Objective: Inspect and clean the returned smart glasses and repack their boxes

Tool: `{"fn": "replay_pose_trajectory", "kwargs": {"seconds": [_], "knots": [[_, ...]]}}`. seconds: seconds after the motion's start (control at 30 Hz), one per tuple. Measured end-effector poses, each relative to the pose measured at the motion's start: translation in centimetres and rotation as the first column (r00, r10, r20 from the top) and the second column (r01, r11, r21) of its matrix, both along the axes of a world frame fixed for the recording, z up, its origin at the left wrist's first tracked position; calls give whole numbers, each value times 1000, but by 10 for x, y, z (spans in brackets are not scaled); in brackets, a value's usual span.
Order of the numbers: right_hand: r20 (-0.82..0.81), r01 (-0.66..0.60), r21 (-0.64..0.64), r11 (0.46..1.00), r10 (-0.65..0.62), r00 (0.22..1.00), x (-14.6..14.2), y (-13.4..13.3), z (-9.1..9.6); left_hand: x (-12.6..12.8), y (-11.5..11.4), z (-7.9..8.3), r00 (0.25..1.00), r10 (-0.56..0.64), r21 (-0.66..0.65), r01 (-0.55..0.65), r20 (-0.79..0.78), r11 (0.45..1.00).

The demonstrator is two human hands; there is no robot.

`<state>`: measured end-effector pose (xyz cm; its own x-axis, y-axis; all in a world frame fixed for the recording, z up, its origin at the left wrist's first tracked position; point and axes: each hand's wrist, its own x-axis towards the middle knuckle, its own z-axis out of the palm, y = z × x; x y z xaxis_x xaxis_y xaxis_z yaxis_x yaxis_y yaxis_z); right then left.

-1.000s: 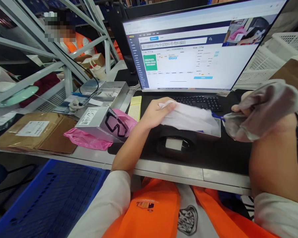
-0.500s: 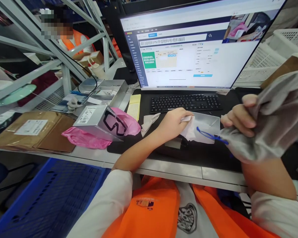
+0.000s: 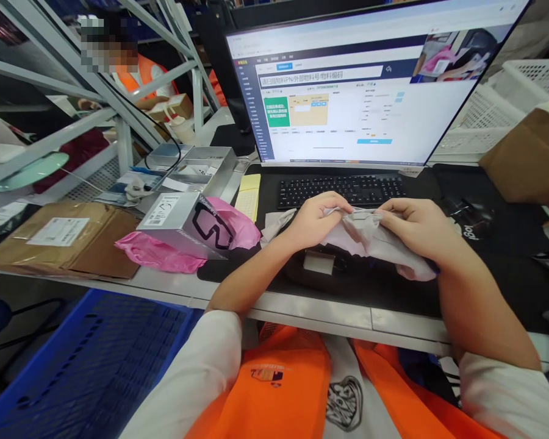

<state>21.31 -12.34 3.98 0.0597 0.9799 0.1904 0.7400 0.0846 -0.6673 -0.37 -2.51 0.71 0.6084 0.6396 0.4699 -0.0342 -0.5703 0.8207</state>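
Note:
My left hand (image 3: 313, 221) and my right hand (image 3: 414, 228) meet over the black desk mat (image 3: 384, 280), just in front of the keyboard (image 3: 341, 188). Both are closed on a crumpled grey cloth pouch (image 3: 375, 241), the left pinching its left edge, the right pressing down on its right half. A loose scrap of grey wrapping (image 3: 274, 224) lies by my left wrist. Left of that stands a silver goggles box (image 3: 183, 222) on a pink bag (image 3: 160, 253).
A large monitor (image 3: 361, 91) rises behind the keyboard. Brown flat parcels (image 3: 59, 241) lie at the left, a brown box (image 3: 528, 158) and white baskets (image 3: 489, 116) at the right. A blue crate (image 3: 86, 366) sits below the table edge. Another person in orange works behind the metal rack.
My right hand came down from the upper right with the grey pouch and now presses it on the mat. My left hand shifted slightly right to grip the same cloth.

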Motion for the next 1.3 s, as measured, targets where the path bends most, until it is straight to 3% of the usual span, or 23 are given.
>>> {"fn": "replay_pose_trajectory", "kwargs": {"seconds": [0.17, 0.27, 0.4, 0.47, 0.57, 0.67, 0.73, 0.8, 0.87, 0.93, 1.0, 1.07, 1.17, 1.23, 1.3], "knots": [[8, 41, 23, 999, -41, 999, 2, -3, -1, -7, 2, 7, 997, -68, -66, 66, -39, 996], [-43, -95, -59, 994, 93, 995, -4, -3, -4, -16, 2, 17, 983, -157, 20, 159, -95, 987], [84, -287, -229, 930, 312, 946, -18, -2, -9, -31, -2, 33, 937, -277, 179, 316, -212, 932], [154, -347, -292, 891, 402, 903, -25, -3, -11, -39, -7, 38, 929, -260, 245, 325, -264, 913], [273, -322, -295, 900, 402, 874, -33, -5, -14, -48, -16, 37, 925, -66, 376, 216, -374, 901], [296, -321, -244, 915, 386, 874, -37, -10, -14, -55, -22, 27, 824, 145, 501, 184, -547, 845], [217, -372, -224, 901, 418, 882, -35, -14, -11, -61, -24, 19, 724, 236, 560, 244, -649, 792], [115, -367, -184, 912, 391, 913, -26, -19, -5, -71, -25, 10, 685, 296, 605, 262, -665, 752], [2, -268, -120, 956, 270, 963, -12, -24, 2, -85, -26, -3, 751, 306, 625, 177, -585, 761], [-179, -92, -41, 995, 83, 980, 2, -28, 5, -100, -29, -22, 876, 283, 606, 13, -390, 795], [-373, 82, 16, 996, -70, 925, 7, -30, -2, -111, -32, -44, 959, 243, 551, -124, -148, 825], [-470, 128, 24, 991, -102, 877, -1, -30, -20, -116, -34, -66, 982, 186, 516, -145, -29, 844], [-340, -11, 22, 1000, 18, 940, -27, -30, -58, -118, -34, -86, 988, 89, 447, -24, -126, 894], [-85, -122, 115, 986, 132, 988, -44, -32, -79, -118, -33, -89, 978, 31, 351, 44, -205, 935], [246, -260, 212, 942, 207, 947, -57, -37, -89, -118, -33, -85, 957, -34, 241, 108, -289, 965]]}}
